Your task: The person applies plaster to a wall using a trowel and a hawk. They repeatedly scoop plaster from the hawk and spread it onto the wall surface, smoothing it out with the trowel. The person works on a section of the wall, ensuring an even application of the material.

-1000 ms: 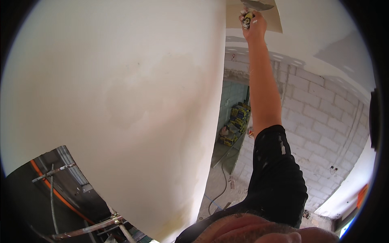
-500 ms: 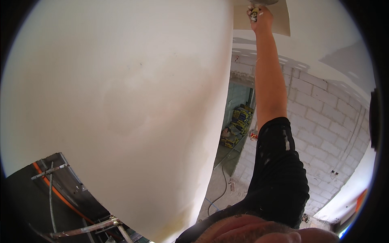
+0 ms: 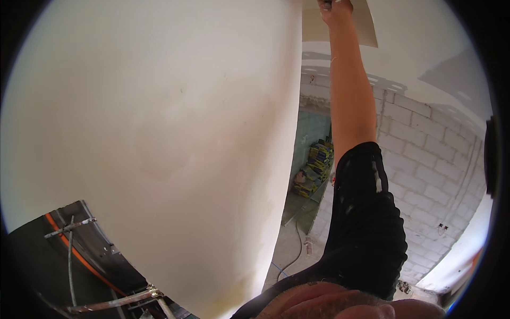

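My right hand (image 3: 337, 10) is at the top edge of the view, at the end of my raised, outstretched arm. Its fingers are closed around the handle of a putty knife (image 3: 328, 5); only a small dark part of that handle shows, and the blade is cut off by the edge. Behind the hand is a beige patch (image 3: 364, 26) on the white ceiling-like surface. A large smooth white wall panel (image 3: 175, 133) with faint stains fills the left, beside the arm. My left hand is out of view.
Scaffold tubes (image 3: 114, 304) stand at the lower left, near an orange strip (image 3: 79, 255). Beyond the panel's edge, yellow and dark sacks (image 3: 313, 170) are stacked in an opening. A hose (image 3: 296, 255) lies on the floor. A block wall (image 3: 419, 181) rises on the right.
My right hand has moved slightly up and left, carrying the putty knife's blade out of view. The surroundings have shifted a little in the picture.
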`<state>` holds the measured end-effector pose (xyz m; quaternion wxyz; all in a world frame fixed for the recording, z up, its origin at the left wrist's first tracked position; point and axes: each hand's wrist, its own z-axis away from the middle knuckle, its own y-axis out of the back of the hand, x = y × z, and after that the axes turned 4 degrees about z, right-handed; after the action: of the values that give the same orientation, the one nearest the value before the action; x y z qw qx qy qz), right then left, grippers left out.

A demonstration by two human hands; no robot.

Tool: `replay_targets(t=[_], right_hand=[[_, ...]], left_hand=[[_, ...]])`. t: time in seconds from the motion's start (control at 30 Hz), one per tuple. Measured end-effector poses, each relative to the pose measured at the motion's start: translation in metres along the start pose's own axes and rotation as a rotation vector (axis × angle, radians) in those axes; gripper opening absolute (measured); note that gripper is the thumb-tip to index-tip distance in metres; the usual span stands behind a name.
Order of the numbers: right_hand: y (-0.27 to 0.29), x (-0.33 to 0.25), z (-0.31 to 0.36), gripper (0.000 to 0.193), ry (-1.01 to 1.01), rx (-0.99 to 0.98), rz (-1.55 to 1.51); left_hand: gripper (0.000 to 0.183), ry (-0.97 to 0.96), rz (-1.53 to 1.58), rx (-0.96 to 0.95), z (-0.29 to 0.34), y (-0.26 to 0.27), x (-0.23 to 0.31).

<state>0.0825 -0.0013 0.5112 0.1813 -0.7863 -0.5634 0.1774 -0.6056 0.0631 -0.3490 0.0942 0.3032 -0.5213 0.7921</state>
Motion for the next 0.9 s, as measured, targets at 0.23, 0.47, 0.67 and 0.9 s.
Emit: replay_targets(t=[0.23,0.47,0.67,0.9], right_hand=[[-0.043,0.020,-0.004,0.011,0.052,0.002,-0.336],[-0.079,0.019,0.007,0.010,0.023,-0.033,-0.419],[-0.124,0.008,0.054,0.024,0.042,0.010,-0.395],[-0.142,0.033,0.015,0.045,0.360,-0.088,0.183]], left_hand=[[0.014,0.049,0.233,-0.015,0.003,0.018,0.006],[0.020,-0.048,0.022,0.021,0.020,0.022,0.020],[0.025,-0.033,0.039,0.041,0.030,0.030,0.031],[0.031,0.006,0.062,0.032,0.027,0.040,0.040]])
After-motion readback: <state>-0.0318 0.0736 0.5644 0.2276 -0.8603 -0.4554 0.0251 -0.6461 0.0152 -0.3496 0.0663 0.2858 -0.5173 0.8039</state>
